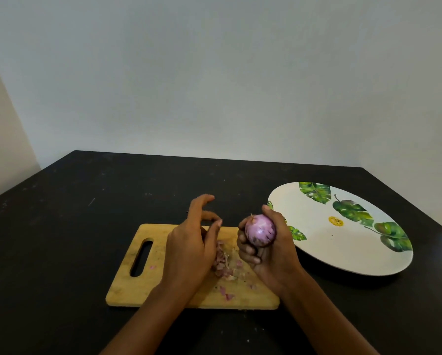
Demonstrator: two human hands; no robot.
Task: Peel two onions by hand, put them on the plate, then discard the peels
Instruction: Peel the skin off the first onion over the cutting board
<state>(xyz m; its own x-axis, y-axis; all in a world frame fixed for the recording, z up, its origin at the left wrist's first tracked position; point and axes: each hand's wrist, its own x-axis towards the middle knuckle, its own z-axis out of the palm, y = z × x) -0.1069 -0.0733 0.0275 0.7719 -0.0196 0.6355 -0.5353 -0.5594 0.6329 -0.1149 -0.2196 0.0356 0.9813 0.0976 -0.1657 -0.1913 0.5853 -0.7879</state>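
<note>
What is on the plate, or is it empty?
Empty. The plate shows only its printed pattern; the onion is in the right hand, not on it.

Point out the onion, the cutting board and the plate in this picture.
onion (261, 230): head view, on its purple side facing the camera.
cutting board (127, 285): head view, on bare wood below the handle slot.
plate (317, 242): head view, on the plain white middle.
</note>
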